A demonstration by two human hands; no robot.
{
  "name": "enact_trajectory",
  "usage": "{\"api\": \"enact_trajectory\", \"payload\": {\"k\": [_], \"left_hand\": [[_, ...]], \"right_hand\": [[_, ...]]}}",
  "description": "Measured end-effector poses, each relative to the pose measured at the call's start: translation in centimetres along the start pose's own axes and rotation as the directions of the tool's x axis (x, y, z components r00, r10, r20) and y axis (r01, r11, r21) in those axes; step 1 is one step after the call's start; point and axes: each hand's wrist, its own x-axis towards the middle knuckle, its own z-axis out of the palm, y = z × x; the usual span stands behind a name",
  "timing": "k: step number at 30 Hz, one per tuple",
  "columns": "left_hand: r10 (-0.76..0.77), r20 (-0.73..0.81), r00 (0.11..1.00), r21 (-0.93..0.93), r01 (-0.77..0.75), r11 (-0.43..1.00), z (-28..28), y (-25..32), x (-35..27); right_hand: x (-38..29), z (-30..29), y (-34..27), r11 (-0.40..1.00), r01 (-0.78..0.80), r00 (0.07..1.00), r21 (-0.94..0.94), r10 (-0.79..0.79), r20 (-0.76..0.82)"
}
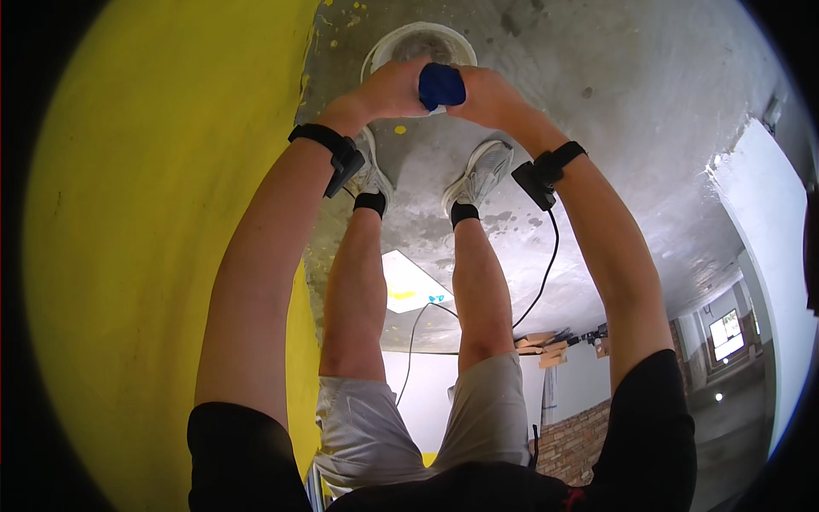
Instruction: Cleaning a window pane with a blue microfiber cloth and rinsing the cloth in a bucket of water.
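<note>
A bunched dark blue cloth point(441, 86) is gripped between my two hands, out in front of me. My left hand point(398, 88) closes on its left side, and my right hand point(485, 95) on its right. Beneath them a round white bucket point(419, 27) stands on the floor, with greyish, murky contents inside. My hands and the cloth cover the bucket's near part. Most of my fingertips are hidden from this angle.
A yellow wall point(141, 224) rises close on my left. The concrete floor point(595, 147) bears damp spots and yellow paint specks. Behind my feet lies a white sheet point(413, 281) with yellow and blue marks. Black cables point(551, 262) hang from the wrist devices.
</note>
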Motion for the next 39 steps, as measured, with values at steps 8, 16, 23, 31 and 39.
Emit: {"api": "enact_trajectory", "payload": {"k": [8, 16, 23, 31, 39], "left_hand": [[-0.083, -0.148, 0.986, -0.032, 0.079, 0.996, 0.8, 0.1, 1.2], [-0.301, -0.091, 0.949, -0.237, 0.273, 0.932, 2.5, -0.3, 1.9], [-0.179, -0.205, 0.962, -0.47, 0.063, 0.88, 2.8, 0.3, -0.4], [-0.376, 0.059, 0.925, -0.609, 0.331, 0.721, 4.0, 3.3, -1.4], [-0.319, -0.295, 0.901, -0.241, 0.253, 0.937, 4.3, 1.5, -2.0]], "right_hand": [[0.7, 1.8, 0.6, 0.919, -0.018, 0.966, -0.393, -0.085, -0.243], [1.2, 2.4, 1.0, 0.848, -0.061, 0.937, -0.526, -0.133, -0.323], [-0.7, 1.3, 1.4, 0.913, 0.04, 0.911, -0.405, -0.2, -0.361], [-2.6, 0.9, 1.9, 0.858, 0.142, 0.898, -0.494, -0.322, -0.3], [-2.6, 0.7, -0.7, 0.981, -0.166, 0.977, 0.101, 0.177, -0.116]]}}
